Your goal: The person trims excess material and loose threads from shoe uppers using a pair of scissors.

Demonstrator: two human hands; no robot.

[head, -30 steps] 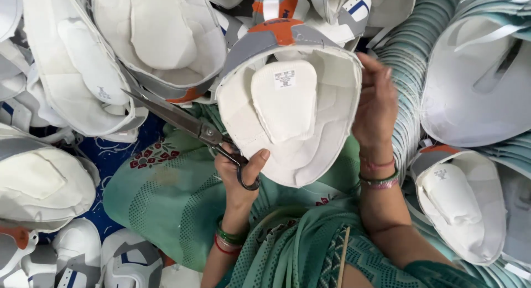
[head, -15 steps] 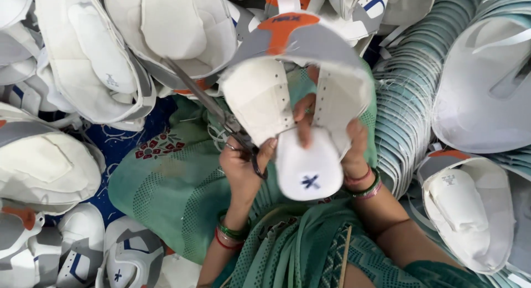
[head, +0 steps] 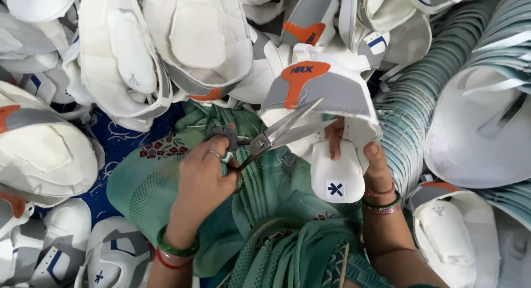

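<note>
Green cloth (head: 166,194) with a small dotted pattern covers the person's lap at the bottom of the view, and both forearms rise from it. Each wrist wears green and red bangles (head: 176,250).

On the left side, the left hand (head: 206,174) is closed around the handles of a pair of steel scissors (head: 276,134); the fingers pass through the loops, which are wrapped in grey cloth, and one finger carries a ring. The blades are parted a little and point up and to the right, with their tips lying over the grey face of the pad.

On the right side, the right hand (head: 368,158) grips a white padded guard (head: 326,111) from its lower right edge. The thumb presses on the outside and the fingers curl behind, so the hand is firmly closed on it. This guard stands just above the lap, in the middle of the view, touching the scissor blades. It has a grey upper panel with an orange patch, and a white rounded flap (head: 336,174) with a small dark cross hangs down from it between the two hands.

Further away, many similar white guards (head: 144,50) lie in heaps all around, on the left and at the top. On the right is a stack of pale green ribbed pieces (head: 412,108), and beside it a large white shell (head: 481,133). Dark blue cloth (head: 121,141) shows under the left heap.
</note>
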